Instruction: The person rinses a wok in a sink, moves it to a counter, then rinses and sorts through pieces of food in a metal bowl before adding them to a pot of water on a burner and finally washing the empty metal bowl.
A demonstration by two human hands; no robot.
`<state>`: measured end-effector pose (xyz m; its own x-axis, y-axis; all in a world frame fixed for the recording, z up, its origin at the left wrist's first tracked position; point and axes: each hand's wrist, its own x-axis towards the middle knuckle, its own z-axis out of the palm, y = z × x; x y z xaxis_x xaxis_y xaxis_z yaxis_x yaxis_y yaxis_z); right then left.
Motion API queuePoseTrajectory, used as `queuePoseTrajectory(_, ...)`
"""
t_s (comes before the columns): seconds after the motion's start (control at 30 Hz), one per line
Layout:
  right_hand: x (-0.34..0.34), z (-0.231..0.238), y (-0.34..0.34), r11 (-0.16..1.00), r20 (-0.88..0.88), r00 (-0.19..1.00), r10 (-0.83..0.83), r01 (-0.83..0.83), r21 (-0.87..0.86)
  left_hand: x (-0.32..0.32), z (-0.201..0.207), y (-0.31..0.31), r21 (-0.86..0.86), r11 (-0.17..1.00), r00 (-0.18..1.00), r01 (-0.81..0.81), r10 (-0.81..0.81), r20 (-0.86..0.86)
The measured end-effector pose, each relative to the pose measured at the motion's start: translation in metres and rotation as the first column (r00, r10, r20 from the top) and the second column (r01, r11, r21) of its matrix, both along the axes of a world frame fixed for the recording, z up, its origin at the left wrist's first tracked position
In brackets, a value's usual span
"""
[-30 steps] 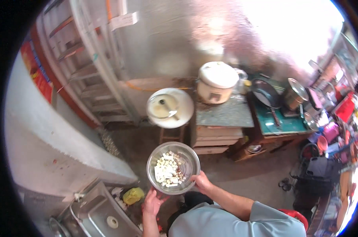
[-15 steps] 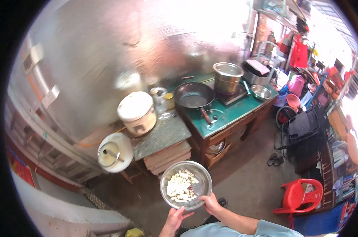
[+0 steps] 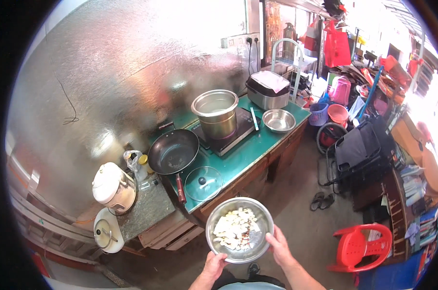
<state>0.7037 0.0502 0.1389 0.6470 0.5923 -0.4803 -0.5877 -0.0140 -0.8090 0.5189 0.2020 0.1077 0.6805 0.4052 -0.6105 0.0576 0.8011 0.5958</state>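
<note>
A round steel bowl (image 3: 213,244) is held up in front of me at the lower middle. Inside it lie pale chopped pieces (image 3: 233,227) with some small dark bits among them; what they are I cannot tell. My left hand (image 3: 214,264) grips the rim at the lower left, thumb over the edge. On the right side, my right hand (image 3: 279,245) clasps the rim the same way. Beyond the bowl stands a green-topped table (image 3: 248,153). On it are a tall metal pot (image 3: 219,126) on an induction cooker (image 3: 238,137), a dark frying pan (image 3: 173,152) and a glass lid (image 3: 204,183).
A small steel bowl (image 3: 279,121) and a grey box-shaped appliance (image 3: 268,94) sit at the table's far end. To the left, a rice cooker (image 3: 113,188) rests on a stone-topped stand (image 3: 148,212). A red plastic chair (image 3: 361,247) and a folded black cart (image 3: 361,150) stand at right.
My view has swung right and moved closer to the green table, so the pot and pan appear further left. The bowl stays in both hands; my right hand now sits higher on its rim.
</note>
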Motion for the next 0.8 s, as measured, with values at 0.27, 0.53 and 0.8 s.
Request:
queuePoseTrajectory(0.27, 0.149, -0.008, 0.007, 0.986, 0.004, 0.996, 0.094, -0.092, -0.138, 0.134, -0.016, 0.054, 0.02, 0.963, 0.962, 0.27, -0.269, -0.036)
queuePoseTrajectory(0.53, 0.247, -0.012, 0.067, 0.991, 0.147, 0.981, -0.124, 0.128, -0.022, 0.266, -0.003, 0.133, 0.11, 0.91, 0.912, 0.399, -0.406, 0.05)
queuePoseTrajectory(0.8, 0.327, 0.016, 0.14, 0.961, 0.249, 0.929, -0.274, 0.272, 0.046, 0.361, 0.017, 0.15, 0.005, 0.937, 0.899, 0.35, -0.338, 0.278)
